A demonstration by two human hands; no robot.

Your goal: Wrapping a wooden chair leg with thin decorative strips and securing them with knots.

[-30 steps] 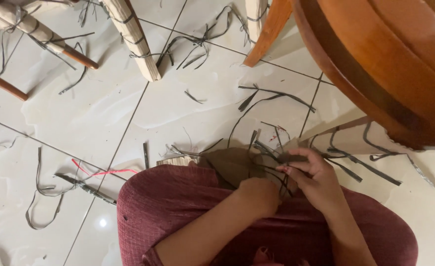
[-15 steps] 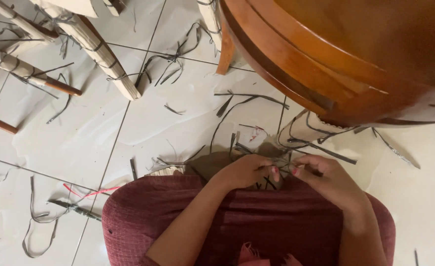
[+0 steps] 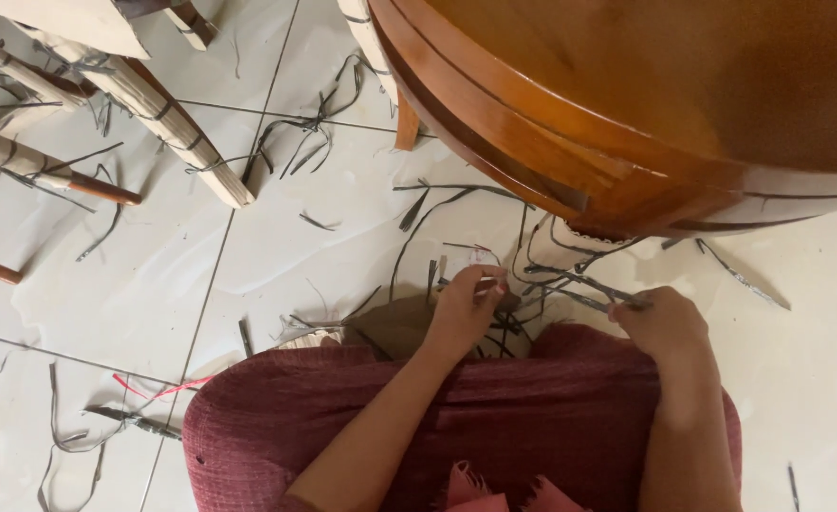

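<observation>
Looking down over my maroon-draped lap (image 3: pixel 494 417), I see my left hand (image 3: pixel 466 308) pinched shut on a dark strip (image 3: pixel 570 283), and my right hand (image 3: pixel 663 322) closed round its other end, the strip stretched between them just above the white tiled floor (image 3: pixel 276 256). Beyond, loose strips (image 3: pixel 314 133) litter the tiles beneath a round wooden table (image 3: pixel 646 104), with wrapped chair legs (image 3: pixel 167 123) at far left.

Hands now drawn apart: left hand (image 3: pixel 466 308) lifted off the lap with fingers pinched on the dark strips (image 3: pixel 570 283), right hand (image 3: pixel 660 322) shifted out to the side, gripping the other end. Strips pulled taut between them, it seems, where before bunched under both hands. Round wooden table (image 3: pixel 627 114) now filling more of the view.
</observation>
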